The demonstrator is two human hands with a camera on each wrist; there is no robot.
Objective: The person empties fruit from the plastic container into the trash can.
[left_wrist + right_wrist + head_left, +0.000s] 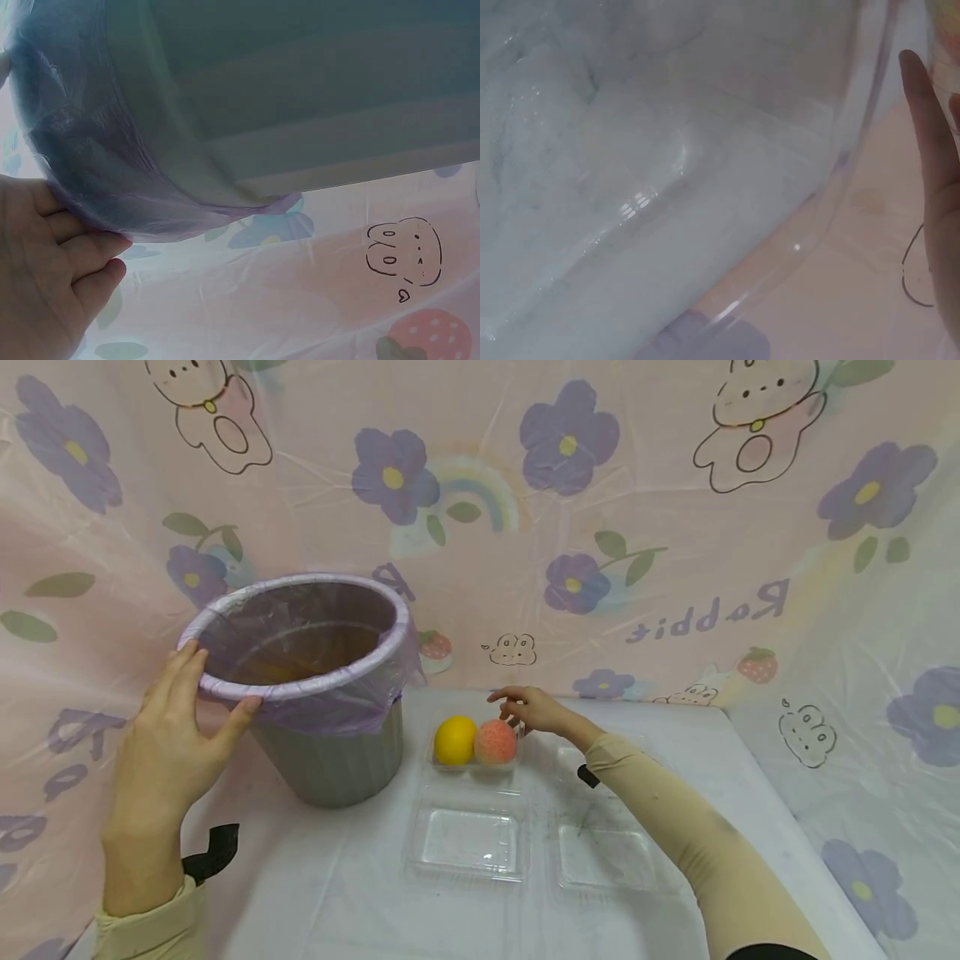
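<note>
Spread along the outside of a purple-lined rim, my left hand (pixel 161 747) rests on a grey trash bin (pixel 330 768). Its fingertips and thumb lie against the purple bag liner (pixel 82 165) folded over that rim. My right hand (pixel 532 708) is by the right back corner of a clear plastic clamshell box (pixel 468 839), with its fingers slightly bent. Side by side in the box's rear half sit a yellow round fruit (pixel 454 741) and a pinkish-orange peach (pixel 496 742). The right fingertips hover just behind the peach, and one finger (pixel 924 112) shows straight in the right wrist view.
A second clear clamshell box (pixel 607 856) lies spread out on the right, partly under my right forearm. A white cover (pixel 352 893) is over the table. Behind and at both sides hangs a pink printed sheet (pixel 480 552).
</note>
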